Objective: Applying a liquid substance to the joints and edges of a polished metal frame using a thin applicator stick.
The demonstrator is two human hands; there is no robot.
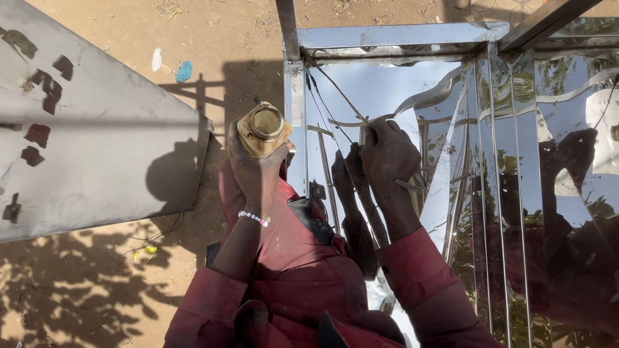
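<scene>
Much of the right side is a polished stainless-steel panel (516, 129) with upright bars, and its mirror finish confuses things: a dark reflection of the arm sits just beside the real one, and trees and sky show in the metal, so the true surface is hard to read. The panel runs out of view at the top, right and bottom.

The right hand (389, 158) is closed around a thin rod (342, 96), which slants up and to the left to the frame's upper left corner; the lower end is hidden inside the grip, so what kind of holder it sits in cannot be told. A loop of wire (412, 185) shows at the heel of that hand.

The left hand (253, 173) is wrapped around a yellowish, worn jar-like object (263, 129) with a round top facing the camera, held just left of the panel's edge. Its lower body is covered by the fingers. A pink-and-white bead bracelet (254, 218) circles the wrist.

Both arms wear red sleeves (412, 277), which are cut off at the bottom edge.

To the left lies a grey metal sheet (97, 135) with dark patches, tilted and cut off by the frame. Between it and the panel is sandy ground (213, 38) with a blue scrap (184, 71) and a white scrap (157, 59).
</scene>
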